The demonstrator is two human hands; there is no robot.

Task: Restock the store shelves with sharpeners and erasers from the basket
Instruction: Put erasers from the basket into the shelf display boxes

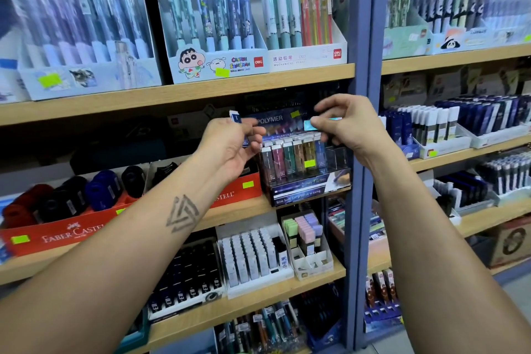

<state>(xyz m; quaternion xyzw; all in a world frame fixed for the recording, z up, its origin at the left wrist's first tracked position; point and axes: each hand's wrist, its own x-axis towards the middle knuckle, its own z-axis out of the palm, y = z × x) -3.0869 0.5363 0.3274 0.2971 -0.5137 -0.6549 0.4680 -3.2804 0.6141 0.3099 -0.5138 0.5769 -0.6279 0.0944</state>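
A red Faber-Castell tray (71,234) with white lettering at lower left holds red, black and blue sharpeners (102,191), the pale wooden shelf (178,95) runs beside a grey-blue upright (363,66), and a dark triangle tattoo (182,214) marks the left forearm.

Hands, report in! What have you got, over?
Left hand grips blue-white erasers. Right hand pinches teal eraser above polymer eraser display. Nothing blocking.
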